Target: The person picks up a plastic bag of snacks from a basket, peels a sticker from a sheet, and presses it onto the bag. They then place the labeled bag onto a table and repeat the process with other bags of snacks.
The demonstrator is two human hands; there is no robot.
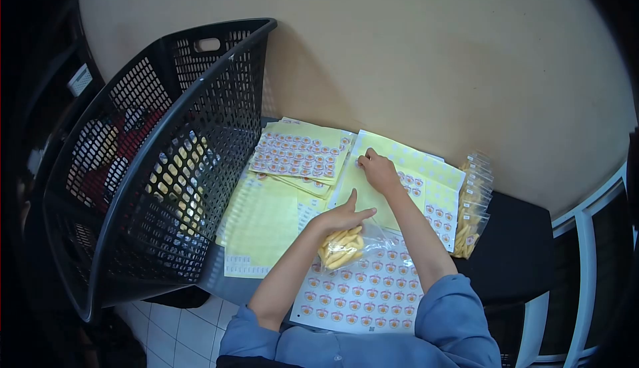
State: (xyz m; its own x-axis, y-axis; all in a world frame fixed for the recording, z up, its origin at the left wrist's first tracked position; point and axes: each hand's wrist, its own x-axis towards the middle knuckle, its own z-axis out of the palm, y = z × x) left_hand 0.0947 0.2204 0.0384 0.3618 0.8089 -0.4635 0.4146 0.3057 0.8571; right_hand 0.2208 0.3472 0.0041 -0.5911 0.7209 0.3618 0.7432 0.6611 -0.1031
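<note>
My left hand (345, 217) hovers over the top of a clear plastic bag (343, 247) filled with yellow finger-shaped pieces. Its thumb and forefinger are spread apart. Further up, my right hand (379, 170) pinches a small round sticker (362, 160) at a yellow backing sheet (347, 180) from which many stickers have been peeled. Beneath the bag lies a white sheet of round pink-and-orange stickers (359, 298), printed in rows. Part of the peeled sheet is hidden by my right forearm.
A large black plastic basket (193, 95) stands at the left with filled bags inside. More sticker sheets (299, 150) are stacked near the wall, beside a yellow sheet (263, 225). Several filled bags (474, 201) lie in a row at the right, next to a black surface (522, 248).
</note>
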